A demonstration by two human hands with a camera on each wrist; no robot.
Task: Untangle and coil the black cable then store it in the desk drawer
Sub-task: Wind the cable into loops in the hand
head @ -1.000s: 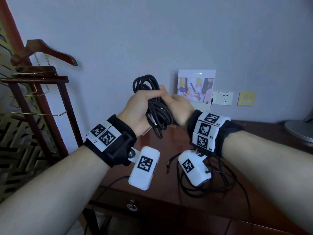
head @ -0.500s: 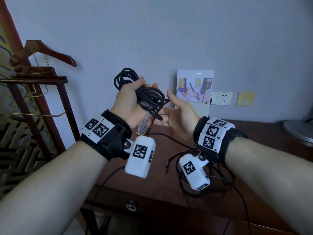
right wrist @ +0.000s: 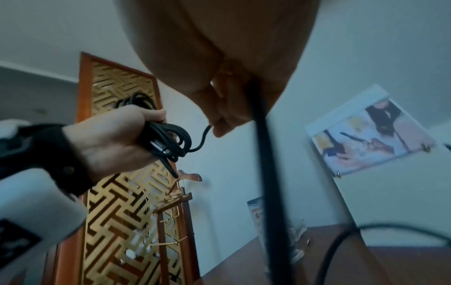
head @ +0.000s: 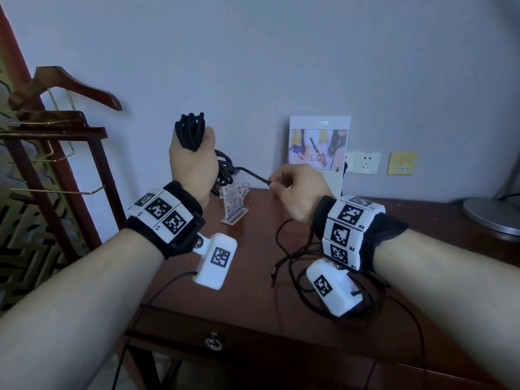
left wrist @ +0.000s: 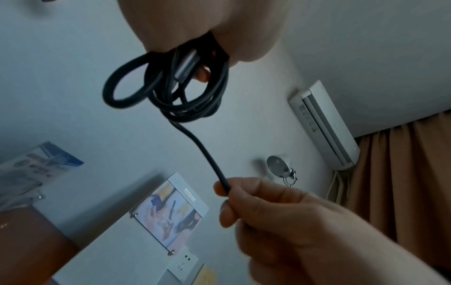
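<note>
My left hand (head: 194, 164) is raised above the desk's left part and grips a coiled bundle of black cable (head: 191, 133). From the coil a single strand runs right to my right hand (head: 298, 190), which pinches it between thumb and fingers. The rest of the cable hangs down and lies in loose loops (head: 292, 249) on the desk under my right wrist. In the left wrist view the coil (left wrist: 171, 92) hangs below the palm and the right hand (left wrist: 268, 208) holds the strand. The right wrist view shows the left hand (right wrist: 109, 140) round the coil (right wrist: 168, 138). The desk drawer (head: 213, 340) is closed.
A small acrylic sign holder (head: 233, 204) stands on the brown desk (head: 253, 291) just below the coil. A photo stand (head: 319, 144) and wall sockets (head: 365, 163) are behind. A wooden coat stand (head: 56, 114) is at the left, a round metal lamp base (head: 492, 215) at the right.
The hands have moved apart. My left hand turned and lifted the coil up and left. My right hand let go of the bundle, moved right and now pinches one strand.
</note>
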